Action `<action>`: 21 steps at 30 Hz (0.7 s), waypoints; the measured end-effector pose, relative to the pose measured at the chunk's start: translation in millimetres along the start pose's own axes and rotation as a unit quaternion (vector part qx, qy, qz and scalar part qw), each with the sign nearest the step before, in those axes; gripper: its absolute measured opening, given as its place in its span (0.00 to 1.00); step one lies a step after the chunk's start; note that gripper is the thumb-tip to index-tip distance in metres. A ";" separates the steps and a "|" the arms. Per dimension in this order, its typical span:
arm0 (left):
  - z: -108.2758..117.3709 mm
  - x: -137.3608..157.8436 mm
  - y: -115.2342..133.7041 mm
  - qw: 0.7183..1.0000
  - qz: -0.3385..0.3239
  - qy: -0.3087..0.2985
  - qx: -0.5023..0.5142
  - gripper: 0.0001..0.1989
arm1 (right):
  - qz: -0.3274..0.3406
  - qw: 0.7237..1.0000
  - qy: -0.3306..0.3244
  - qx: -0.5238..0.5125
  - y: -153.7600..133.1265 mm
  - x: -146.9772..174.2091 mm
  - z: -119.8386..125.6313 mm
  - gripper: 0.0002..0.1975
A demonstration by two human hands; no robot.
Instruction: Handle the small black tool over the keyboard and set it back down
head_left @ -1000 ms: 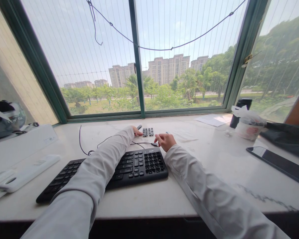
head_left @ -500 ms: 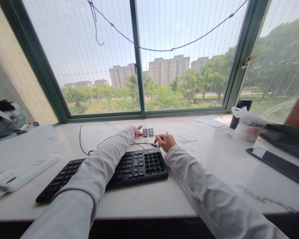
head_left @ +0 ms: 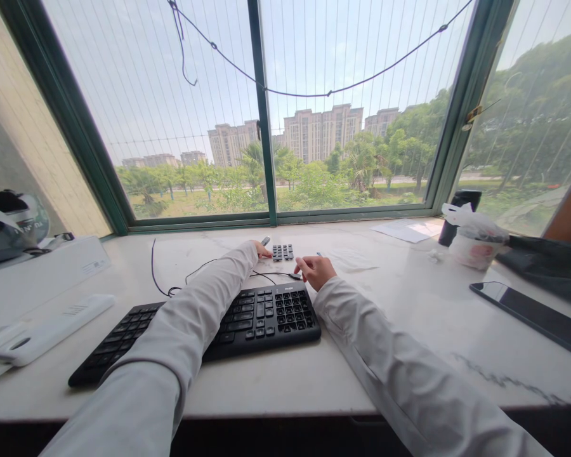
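My left hand [head_left: 263, 250] reaches across the keyboard [head_left: 261, 317] to the left edge of several dark keycaps [head_left: 282, 252] laid in rows on the table. Its fingers are small in view and look closed together; whether a keycap is between them is hidden. A short grey object [head_left: 266, 241] shows just behind that hand. To the right of the keycaps, my right hand [head_left: 316, 271] is curled, fingertips bent down near a dark cable end [head_left: 295, 276]. A blue-tipped thing [head_left: 319, 254] pokes out behind its knuckles, mostly hidden. The keyboard's number pad [head_left: 295, 311] shows bare sockets.
At left lie a white elongated device [head_left: 57, 330] and a white box [head_left: 42, 270] with a helmet [head_left: 12, 225] on it. To the right are a phone [head_left: 533, 317], a bagged tub [head_left: 476, 244], a dark bottle [head_left: 459, 216] and paper [head_left: 406, 230]. A window stands behind.
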State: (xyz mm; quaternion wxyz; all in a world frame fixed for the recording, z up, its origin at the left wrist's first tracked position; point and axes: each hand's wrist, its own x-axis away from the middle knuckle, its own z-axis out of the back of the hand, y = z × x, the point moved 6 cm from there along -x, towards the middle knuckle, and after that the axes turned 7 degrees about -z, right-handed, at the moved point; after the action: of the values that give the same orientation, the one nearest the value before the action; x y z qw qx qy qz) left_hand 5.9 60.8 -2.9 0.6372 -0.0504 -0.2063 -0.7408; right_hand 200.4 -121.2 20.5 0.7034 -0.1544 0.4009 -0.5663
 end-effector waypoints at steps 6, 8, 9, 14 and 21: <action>-0.6 -0.5 -1.5 1.000 0.003 0.009 0.030 0.24 | 0.001 1.000 -0.004 -0.003 0.2 -0.4 -0.6 0.23; -1.1 -4.5 -2.3 0.999 0.003 0.004 0.045 0.24 | -0.001 1.000 -0.003 -0.001 -0.1 -0.4 -0.3 0.23; -1.8 -7.1 -2.5 0.999 0.003 0.000 0.053 0.24 | -0.001 1.000 -0.003 0.000 -0.3 -0.4 -0.1 0.23; -8.2 -18.5 -2.1 0.995 0.003 -0.022 0.096 0.19 | -0.003 1.000 -0.004 0.000 -0.9 -0.3 0.0 0.24; -9.2 -16.8 -3.4 0.990 0.009 -0.017 0.140 0.18 | -0.003 1.000 -0.002 -0.005 -0.6 -0.3 0.4 0.24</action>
State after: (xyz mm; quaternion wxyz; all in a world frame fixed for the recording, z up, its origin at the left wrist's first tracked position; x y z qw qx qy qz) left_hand 7.5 73.2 -17.8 0.6411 0.0246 -0.3184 -0.6978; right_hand 200.3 -121.2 21.3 0.7019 -0.1603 0.4012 -0.5663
